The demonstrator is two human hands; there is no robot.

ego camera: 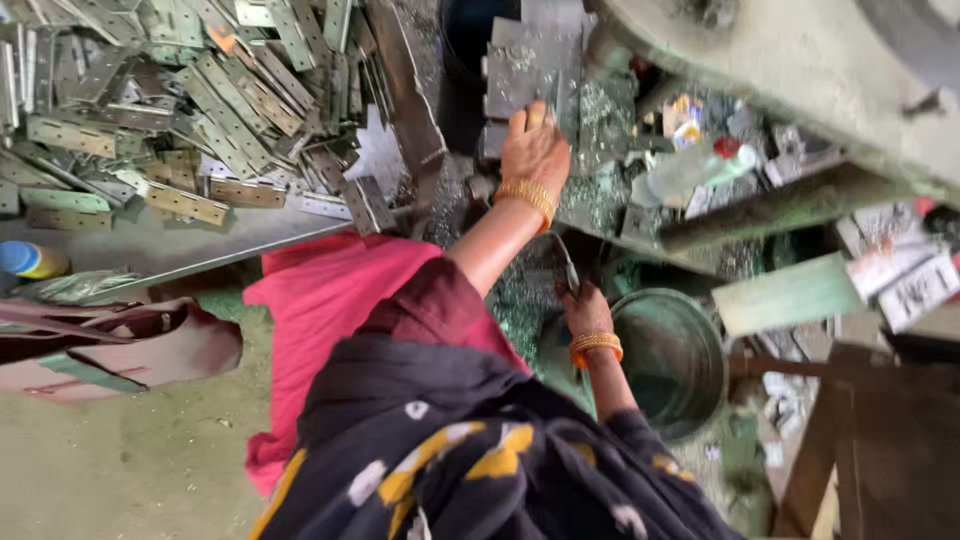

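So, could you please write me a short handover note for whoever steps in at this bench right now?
Left hand: stretched forward, fingers against the grey metal block; whether it grips a piece I cannot tell.
Right hand: drawn in close to the body, shut on a thin metal tool.
Things: a heap of hinge plates lies on the table to the left. Metal chips lie around the block. A round metal tub stands beside the right hand.
Done or left: the pictures do not show which plates are finished. The tub looks mostly empty.
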